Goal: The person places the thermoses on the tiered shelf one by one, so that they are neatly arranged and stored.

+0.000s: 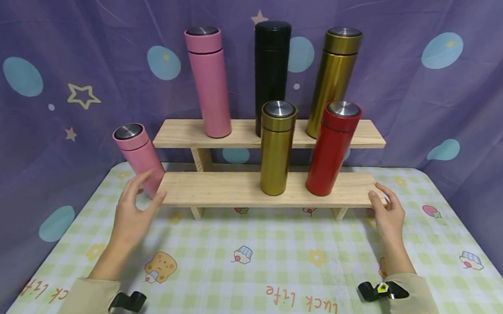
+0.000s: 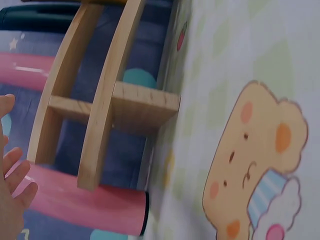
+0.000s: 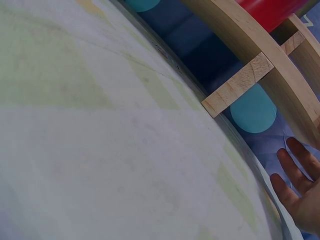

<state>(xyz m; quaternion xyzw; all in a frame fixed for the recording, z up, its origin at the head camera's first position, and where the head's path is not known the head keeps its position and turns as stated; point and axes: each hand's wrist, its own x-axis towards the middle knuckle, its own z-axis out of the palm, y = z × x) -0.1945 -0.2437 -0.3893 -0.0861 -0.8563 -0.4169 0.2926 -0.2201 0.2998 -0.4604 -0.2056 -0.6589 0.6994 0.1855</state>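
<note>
A two-tier wooden shelf (image 1: pixel 214 189) stands on the table. A gold thermos bottle (image 1: pixel 275 154) and a red one (image 1: pixel 332 153) stand on its lower board; a pink (image 1: pixel 210 86), a black (image 1: pixel 269 70) and a taller gold bottle (image 1: pixel 334 80) stand on the upper board. Another pink bottle (image 1: pixel 140 149) stands on the table against the shelf's left end. My left hand (image 1: pixel 133 217) is beside that bottle, fingers spread, thumb by the board's near left corner. My right hand (image 1: pixel 389 217) is at the lower board's right end, thumb and index touching it, the other fingers extended.
A green-and-white checked cloth (image 1: pixel 279 256) with cartoon prints covers the table. Behind the shelf hangs a purple curtain (image 1: pixel 111 30) with blue shapes and stars. Short wooden supports (image 2: pixel 145 105) hold the lower board above the cloth.
</note>
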